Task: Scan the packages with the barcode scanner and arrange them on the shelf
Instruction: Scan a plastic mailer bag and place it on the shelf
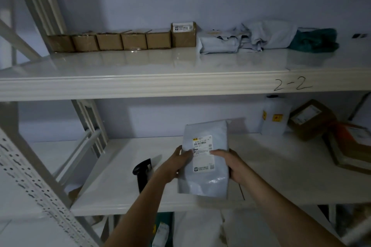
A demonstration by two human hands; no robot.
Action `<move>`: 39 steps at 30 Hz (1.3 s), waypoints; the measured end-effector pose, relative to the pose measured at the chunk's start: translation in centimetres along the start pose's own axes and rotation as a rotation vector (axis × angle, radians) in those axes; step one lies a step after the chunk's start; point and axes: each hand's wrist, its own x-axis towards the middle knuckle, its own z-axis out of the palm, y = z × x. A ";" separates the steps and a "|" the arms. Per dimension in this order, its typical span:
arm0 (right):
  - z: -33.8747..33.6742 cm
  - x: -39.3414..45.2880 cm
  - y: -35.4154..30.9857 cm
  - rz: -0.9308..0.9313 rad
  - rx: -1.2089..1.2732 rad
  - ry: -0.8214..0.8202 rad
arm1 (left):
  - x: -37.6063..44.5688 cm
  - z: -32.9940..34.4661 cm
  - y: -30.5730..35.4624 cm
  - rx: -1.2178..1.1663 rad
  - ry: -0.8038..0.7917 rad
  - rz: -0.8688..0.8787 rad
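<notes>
While both hands hold it upright over the lower shelf (281, 176), the grey mailer (204, 158) shows its white shipping label (202, 151) to the camera; the barcode and print on it are too small to read. The left hand (176, 163) clamps the mailer's left edge, thumb on the label, and the right hand (230, 164) grips the right edge, its fingers (217, 153) curled onto the front. Just left of the mailer, the black barcode scanner (143, 172) lies on the lower shelf, partly hidden by the left forearm. Right of the mailer stand a white jug (275, 116) with two yellow stickers and two brown parcels (311, 120) (one tilted). Above the mailer, the upper shelf (180, 84) bears handwritten "2-2" and carries six cardboard boxes (134, 41) in a row, a heap of grey mailers (241, 39) and one teal bag (315, 40).
</notes>
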 end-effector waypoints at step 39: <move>-9.6 -34.0 -14.1 -0.401 -0.022 0.469 | -27.0 22.8 12.6 0.344 0.112 0.539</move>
